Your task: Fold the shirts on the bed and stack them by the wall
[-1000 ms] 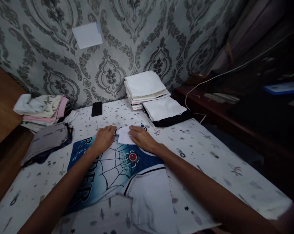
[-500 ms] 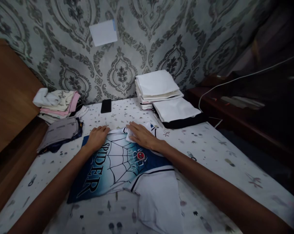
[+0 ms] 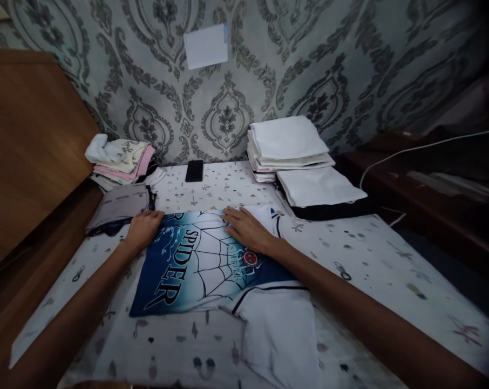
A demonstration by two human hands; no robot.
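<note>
Left side: folded grey fabric garment. Left hand: at far-left corner of blue-and-white printed fabric shirt, grip indeterminable. Shirt: spread on white patterned cloth. Right hand: unclenched, palm-down on shirt.

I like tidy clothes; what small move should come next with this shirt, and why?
Perhaps bring the near sleeve in over the shirt: it lies spread out to the near side, while the left hand and right hand rest along the shirt's far edge.
</note>
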